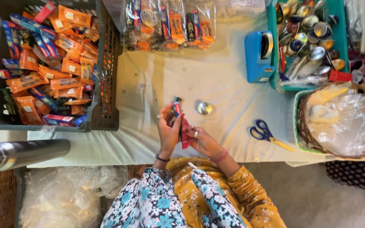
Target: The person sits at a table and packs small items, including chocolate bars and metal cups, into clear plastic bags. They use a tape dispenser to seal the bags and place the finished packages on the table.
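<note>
Pale cloth table (182, 80), both hands (169, 131) pinching crinkly red sachet (186, 134)

Red packet (186, 134); blue-handled scissors (263, 131); blue tape dispenser (258, 57); grey crate (106, 84).

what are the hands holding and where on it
Both hands share a small bundle of packets. The left hand grips its upper part beside a dark tube; the right hand pinches the red packet's lower edge.
</note>
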